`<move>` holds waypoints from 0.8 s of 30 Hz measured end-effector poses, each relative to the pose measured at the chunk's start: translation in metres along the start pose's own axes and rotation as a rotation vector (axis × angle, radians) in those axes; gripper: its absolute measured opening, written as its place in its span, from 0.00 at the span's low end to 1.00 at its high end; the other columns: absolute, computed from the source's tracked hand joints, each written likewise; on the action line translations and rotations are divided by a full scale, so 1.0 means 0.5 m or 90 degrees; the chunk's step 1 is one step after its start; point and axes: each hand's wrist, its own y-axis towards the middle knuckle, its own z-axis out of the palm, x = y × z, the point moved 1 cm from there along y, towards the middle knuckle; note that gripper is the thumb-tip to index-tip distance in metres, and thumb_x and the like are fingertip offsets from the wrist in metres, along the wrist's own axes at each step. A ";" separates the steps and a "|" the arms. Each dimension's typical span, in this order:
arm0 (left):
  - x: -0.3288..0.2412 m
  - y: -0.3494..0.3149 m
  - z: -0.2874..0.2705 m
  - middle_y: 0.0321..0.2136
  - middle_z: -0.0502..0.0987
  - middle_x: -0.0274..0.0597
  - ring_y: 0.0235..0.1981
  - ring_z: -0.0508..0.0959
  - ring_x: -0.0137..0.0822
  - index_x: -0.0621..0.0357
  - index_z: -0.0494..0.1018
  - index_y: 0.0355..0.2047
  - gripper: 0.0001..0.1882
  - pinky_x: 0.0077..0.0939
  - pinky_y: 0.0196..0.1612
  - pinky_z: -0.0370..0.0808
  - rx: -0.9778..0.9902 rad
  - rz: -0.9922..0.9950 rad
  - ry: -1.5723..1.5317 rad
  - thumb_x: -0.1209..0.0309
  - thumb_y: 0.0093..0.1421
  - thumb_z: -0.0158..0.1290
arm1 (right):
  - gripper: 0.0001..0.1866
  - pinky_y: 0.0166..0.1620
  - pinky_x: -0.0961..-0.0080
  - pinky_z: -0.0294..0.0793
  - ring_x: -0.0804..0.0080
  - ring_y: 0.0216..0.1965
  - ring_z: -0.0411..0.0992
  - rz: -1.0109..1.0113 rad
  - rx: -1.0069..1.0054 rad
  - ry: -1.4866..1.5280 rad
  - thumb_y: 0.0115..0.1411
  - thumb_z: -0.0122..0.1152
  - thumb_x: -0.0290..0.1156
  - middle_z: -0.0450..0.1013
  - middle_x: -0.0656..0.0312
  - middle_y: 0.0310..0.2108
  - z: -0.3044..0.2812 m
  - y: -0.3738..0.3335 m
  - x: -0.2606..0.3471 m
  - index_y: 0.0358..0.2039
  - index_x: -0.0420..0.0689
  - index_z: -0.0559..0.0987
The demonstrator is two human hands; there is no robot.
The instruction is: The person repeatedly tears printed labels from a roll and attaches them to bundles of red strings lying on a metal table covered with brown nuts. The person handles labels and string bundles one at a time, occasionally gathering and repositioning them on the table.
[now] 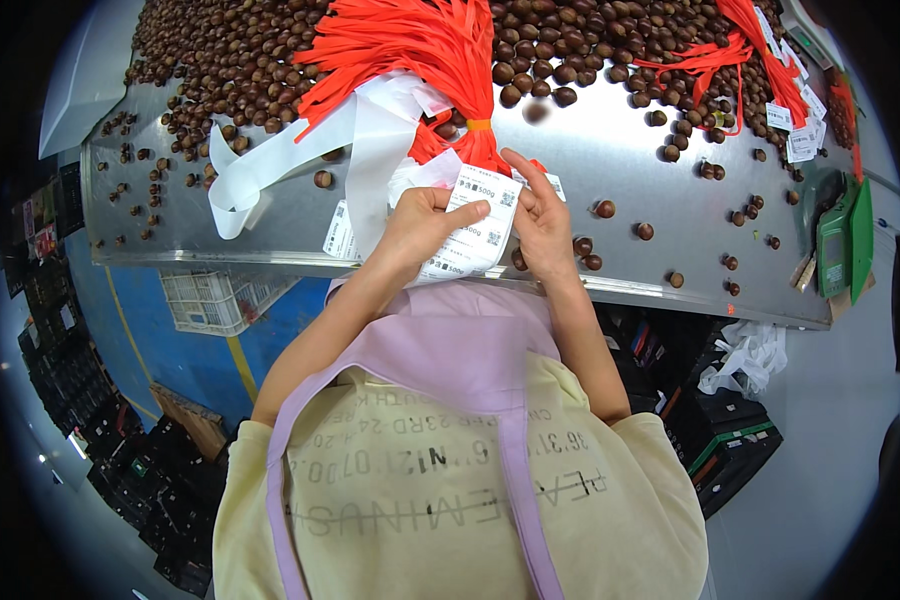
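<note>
Fingers of the left hand pinched the printed label strip above the tabletop's near edge, those of the right hand spread partly, hold unclear, and such apparently light, easily creased paper favoured grasping by its margins.

In the left hand's fingers, the white label strip looks like smooth paper. Around them, the silvery metal tabletop has a soft sheen. Beyond, the red-orange bundle of flat strips resembles slick plastic; round brown chestnuts gleam. Behind them, the lavender apron is matt cloth.
</note>
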 end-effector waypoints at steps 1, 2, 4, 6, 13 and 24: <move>-0.001 0.000 0.000 0.28 0.79 0.44 0.24 0.78 0.27 0.68 0.76 0.35 0.13 0.19 0.27 0.75 0.002 -0.008 -0.005 0.71 0.53 0.58 | 0.26 0.45 0.82 0.69 0.77 0.42 0.71 -0.003 0.004 -0.004 0.58 0.42 0.16 0.73 0.53 0.41 0.000 -0.001 0.002 0.59 0.39 0.59; -0.002 0.000 0.000 0.28 0.79 0.44 0.24 0.78 0.28 0.68 0.76 0.35 0.13 0.20 0.27 0.75 0.003 -0.014 -0.012 0.71 0.53 0.58 | 0.26 0.45 0.82 0.69 0.76 0.43 0.71 -0.007 0.008 -0.009 0.58 0.42 0.16 0.73 0.53 0.41 0.000 -0.001 0.003 0.59 0.39 0.59; -0.003 0.000 0.000 0.29 0.79 0.44 0.25 0.78 0.28 0.68 0.76 0.36 0.13 0.20 0.28 0.75 0.005 -0.027 -0.024 0.71 0.53 0.57 | 0.26 0.41 0.85 0.65 0.80 0.37 0.68 -0.026 0.008 -0.009 0.57 0.42 0.16 0.71 0.58 0.35 0.001 -0.001 0.000 0.58 0.40 0.59; -0.008 -0.002 0.002 0.29 0.79 0.45 0.26 0.79 0.28 0.68 0.75 0.36 0.13 0.20 0.28 0.75 0.005 -0.031 -0.028 0.72 0.53 0.57 | 0.26 0.33 0.90 0.59 0.89 0.26 0.62 -0.057 0.000 0.001 0.57 0.43 0.16 0.69 0.68 0.23 0.002 0.000 -0.010 0.58 0.42 0.61; -0.005 0.001 0.002 0.30 0.79 0.44 0.27 0.78 0.28 0.68 0.75 0.37 0.13 0.21 0.30 0.76 0.006 -0.032 -0.044 0.72 0.53 0.57 | 0.21 0.31 0.91 0.58 0.89 0.23 0.60 -0.060 0.008 0.022 0.58 0.47 0.20 0.66 0.72 0.19 -0.009 -0.001 -0.008 0.54 0.39 0.65; 0.007 0.004 0.006 0.27 0.78 0.42 0.24 0.77 0.25 0.69 0.76 0.33 0.12 0.18 0.26 0.73 -0.031 0.181 0.116 0.71 0.52 0.59 | 0.21 0.34 0.90 0.64 0.89 0.28 0.68 -0.051 -0.083 0.036 0.60 0.52 0.26 0.75 0.65 0.23 0.021 0.002 0.020 0.54 0.40 0.65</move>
